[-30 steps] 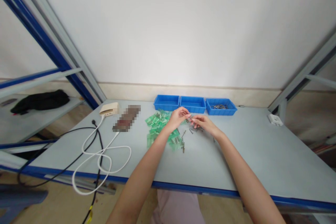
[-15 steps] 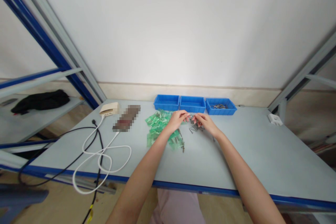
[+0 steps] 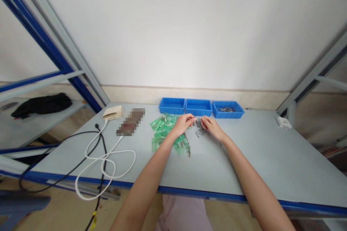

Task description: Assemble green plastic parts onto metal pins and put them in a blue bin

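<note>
Both hands have dropped closer to the table (image 3: 271,158) since a second ago. Green packet pile (image 3: 165,131) under left hand (image 3: 183,123), fingers pinched, contents too small to tell. Right hand (image 3: 213,127) fingers curled on loose metal pins (image 3: 200,129).

We cannot tell what the left hand (image 3: 183,122) pinches: the piece at its fingertips is too small to make out. The right hand (image 3: 211,127) covers part of the loose metal pins (image 3: 200,132), and we cannot see whether it grips any. A flat object (image 3: 131,121) to the left is blurred out. The far right blue bin (image 3: 228,110) holds small metal parts too tiny to identify. Our forearms and the black cable (image 3: 96,202) are cut off by the near edge.
</note>
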